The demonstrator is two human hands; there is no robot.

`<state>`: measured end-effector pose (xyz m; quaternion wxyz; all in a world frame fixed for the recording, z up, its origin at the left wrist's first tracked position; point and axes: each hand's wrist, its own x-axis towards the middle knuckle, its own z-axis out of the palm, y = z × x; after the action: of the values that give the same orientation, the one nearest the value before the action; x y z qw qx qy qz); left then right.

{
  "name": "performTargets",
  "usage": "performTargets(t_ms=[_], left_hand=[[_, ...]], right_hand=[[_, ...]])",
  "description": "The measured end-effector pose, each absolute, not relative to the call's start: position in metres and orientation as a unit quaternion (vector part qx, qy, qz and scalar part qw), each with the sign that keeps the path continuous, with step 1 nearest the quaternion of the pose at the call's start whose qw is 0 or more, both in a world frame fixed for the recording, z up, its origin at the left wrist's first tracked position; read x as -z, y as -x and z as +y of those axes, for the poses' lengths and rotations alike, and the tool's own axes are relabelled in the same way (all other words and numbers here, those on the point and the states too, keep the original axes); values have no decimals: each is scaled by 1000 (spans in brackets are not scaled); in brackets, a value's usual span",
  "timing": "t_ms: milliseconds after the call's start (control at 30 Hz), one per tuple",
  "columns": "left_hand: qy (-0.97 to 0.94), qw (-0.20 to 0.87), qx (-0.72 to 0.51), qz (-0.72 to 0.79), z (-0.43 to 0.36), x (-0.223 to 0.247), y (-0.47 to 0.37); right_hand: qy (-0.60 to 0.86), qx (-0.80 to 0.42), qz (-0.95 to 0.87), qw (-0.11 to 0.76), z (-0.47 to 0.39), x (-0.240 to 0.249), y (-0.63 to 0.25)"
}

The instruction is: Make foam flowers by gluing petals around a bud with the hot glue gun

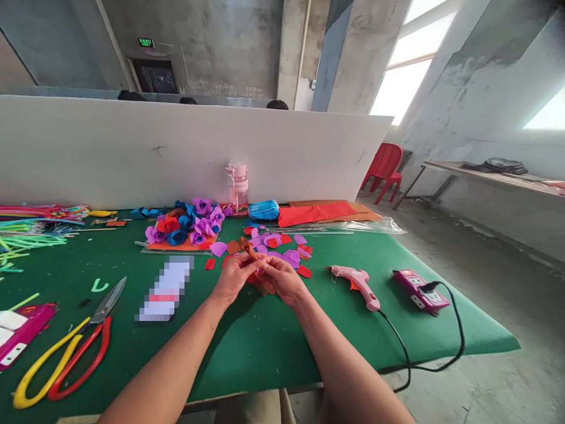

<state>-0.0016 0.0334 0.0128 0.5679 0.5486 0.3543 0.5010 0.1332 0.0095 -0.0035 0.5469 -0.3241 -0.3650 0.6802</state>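
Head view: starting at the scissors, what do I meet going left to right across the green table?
Scissors, pixelated rectangle, left hand, right hand, pink glue gun, magenta power strip.

I'm standing in a craft workshop: scissors (pixel 105 307) left, glue gun (pixel 359 281) right, crafted flowers (pixel 189 221) between, bare concrete wall (pixel 229 41) far.

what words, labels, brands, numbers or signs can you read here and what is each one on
"EXIT": on the lit green sign above the dark door; the characters over it are too small to read surely.
Handwriting on the concrete wall: too faint and small to read.
Blue packet: any print is too small to read.
Pixelated item on the green tabletop: blurred out, unreadable.
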Motion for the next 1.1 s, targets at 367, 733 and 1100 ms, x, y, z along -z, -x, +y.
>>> performTargets(t_ms=[367,733,1100], left_hand=[[-560,561,-496,355,34,-12,2],[-518,567,-538,347,40,-10,8],[-504,604,-520,332,32,-15,0]], right_hand=[[351,-652,-376,557,11,9,-133],[467,-401,-417,669,2,-12,-141],[630,-202,-537,524,-59,-20,-244]])
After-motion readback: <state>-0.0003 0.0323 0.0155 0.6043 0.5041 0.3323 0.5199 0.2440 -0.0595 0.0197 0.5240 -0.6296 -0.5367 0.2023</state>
